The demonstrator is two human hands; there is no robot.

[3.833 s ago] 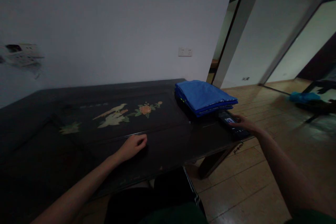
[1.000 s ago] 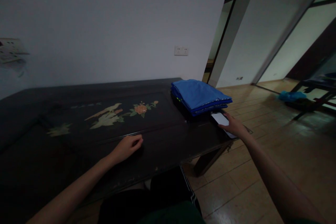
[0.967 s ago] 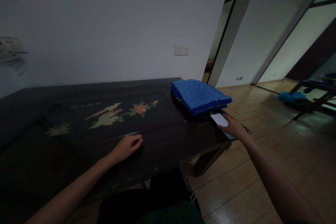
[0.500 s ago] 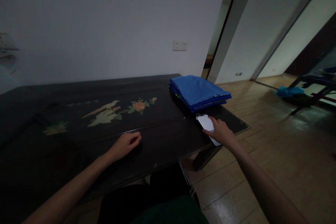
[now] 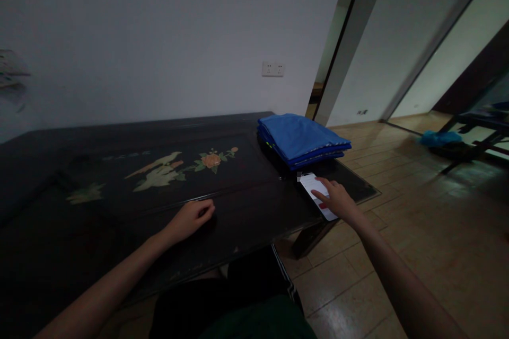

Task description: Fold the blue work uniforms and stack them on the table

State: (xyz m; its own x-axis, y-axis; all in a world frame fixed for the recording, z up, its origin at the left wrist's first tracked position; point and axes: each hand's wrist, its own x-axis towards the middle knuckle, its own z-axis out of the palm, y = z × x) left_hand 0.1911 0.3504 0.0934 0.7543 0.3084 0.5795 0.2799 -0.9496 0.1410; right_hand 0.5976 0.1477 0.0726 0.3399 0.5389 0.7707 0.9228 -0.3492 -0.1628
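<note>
A smartphone (image 5: 309, 184) with a lit white screen lies at the front edge of the dark table (image 5: 246, 212), near its right corner. Over its lower right part is my right hand (image 5: 337, 201), thumb and fingers apart, partly hiding the screen. A red patch shows on the screen beneath the thumb. My left hand (image 5: 194, 218) rests on the tabletop, its fingers curled into a loose fist with nothing visible in them. Just behind the phone sits a stack of folded blue cloth (image 5: 302, 137).
Inlaid birds and a flower (image 5: 210, 160) decorate the tabletop. A white wall with a double socket (image 5: 272, 69) rises behind the table. On the tiled floor at the right, a blue plastic bag (image 5: 439, 139) lies by dark furniture.
The fingers of my right hand have lifted and spread, showing more of the phone. A red patch now appears on its screen. My left hand stays put.
</note>
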